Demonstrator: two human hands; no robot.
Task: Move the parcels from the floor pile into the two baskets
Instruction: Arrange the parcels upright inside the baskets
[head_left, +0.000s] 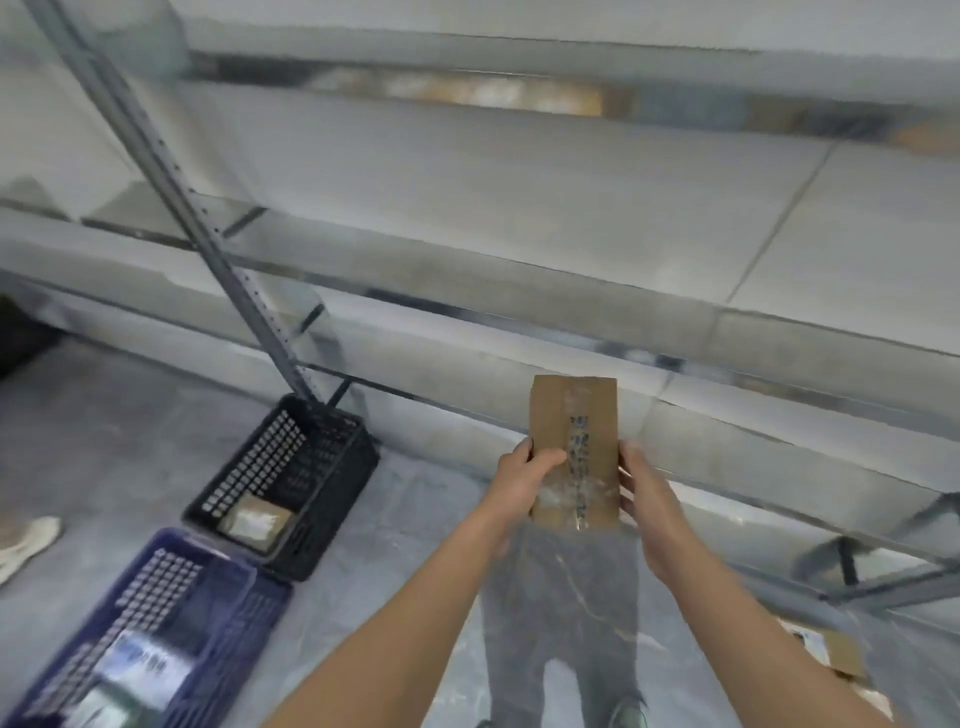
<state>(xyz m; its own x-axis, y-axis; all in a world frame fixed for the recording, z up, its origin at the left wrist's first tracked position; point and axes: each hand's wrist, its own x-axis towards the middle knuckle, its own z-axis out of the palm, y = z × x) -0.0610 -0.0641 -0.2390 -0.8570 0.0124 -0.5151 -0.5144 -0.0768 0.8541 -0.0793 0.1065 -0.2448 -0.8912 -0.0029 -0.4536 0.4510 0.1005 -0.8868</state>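
While both hands, left hand (524, 480) and right hand (644, 499), grip a cardboard parcel (574, 441) by its edges at chest height, probably reading its label, the black basket (332, 467) and blue basket (218, 613) wait down left.

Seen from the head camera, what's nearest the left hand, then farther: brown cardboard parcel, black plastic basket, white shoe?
1. Brown cardboard parcel, gripped by the left hand.
2. Black plastic basket, on the floor, left.
3. White shoe, far left edge.
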